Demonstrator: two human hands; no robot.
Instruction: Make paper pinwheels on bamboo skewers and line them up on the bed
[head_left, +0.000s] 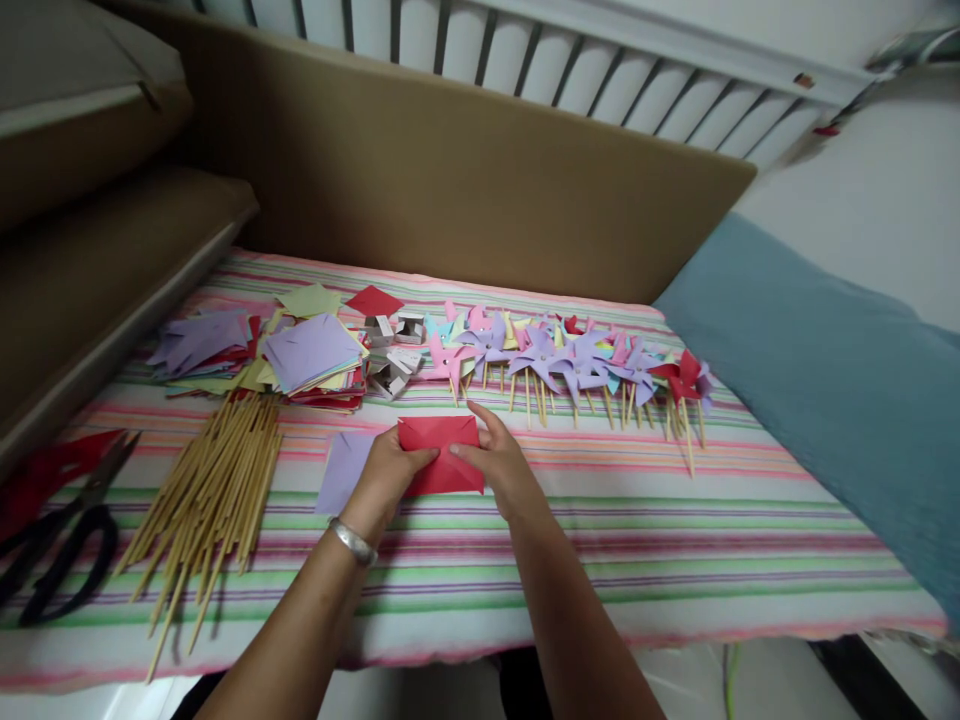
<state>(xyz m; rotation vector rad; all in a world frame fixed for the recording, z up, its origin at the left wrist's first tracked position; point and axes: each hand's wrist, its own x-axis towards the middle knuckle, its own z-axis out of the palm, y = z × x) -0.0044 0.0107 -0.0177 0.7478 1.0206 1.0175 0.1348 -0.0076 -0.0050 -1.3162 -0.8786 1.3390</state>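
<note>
A red square of paper (444, 478) with cuts near its corners is held between my two hands, just above the striped cloth. My left hand (391, 462) grips its left side, thumb on top. On the right side, my right hand (499, 458) pinches the sheet with its thumb on top and the index finger raised past the far edge. A purple paper square (346, 472) lies partly under my left hand and wrist. Beyond my hands are finished paper pinwheels on sticks, among them a pink pinwheel (448, 362) and a purple one (541, 357).
Left of my hands lie a heap of wooden sticks (217, 480), stacks of coloured paper (315, 350) and black-handled scissors (82, 525). Small open boxes (396, 370) stand beside the paper. A brown board (450, 180) rises behind; a blue cloth (817, 380) borders the right.
</note>
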